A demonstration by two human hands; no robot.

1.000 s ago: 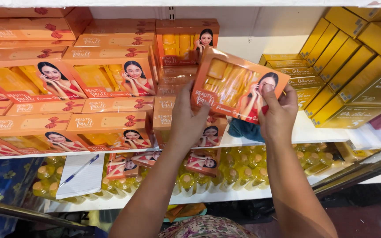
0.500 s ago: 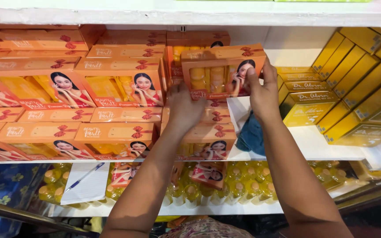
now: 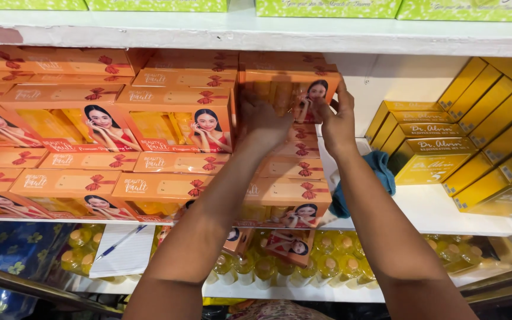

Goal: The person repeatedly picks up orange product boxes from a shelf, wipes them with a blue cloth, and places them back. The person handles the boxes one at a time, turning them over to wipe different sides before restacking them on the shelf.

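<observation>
Both my hands grip one orange gift box [image 3: 294, 89] with a red bow print and a woman's picture on its front. My left hand [image 3: 263, 121] covers the box's left side. My right hand [image 3: 337, 118] clasps its right end. The box stands upright at the top of a pile of like orange boxes [image 3: 291, 172] on a white shelf [image 3: 440, 210]. More stacked orange boxes [image 3: 108, 124] fill the shelf to the left.
Yellow boxes [image 3: 469, 136] lean in rows at the right. A blue cloth [image 3: 380, 172] lies on the shelf between the piles. Below are yellow bottles [image 3: 327, 264], small orange boxes, a notepad [image 3: 122, 252] with a pen. Green boxes [image 3: 327, 7] line the upper shelf.
My hands have carried the orange box up and back from a tilted hold in front of the shelf onto the top of the middle pile. The view has tilted upward.
</observation>
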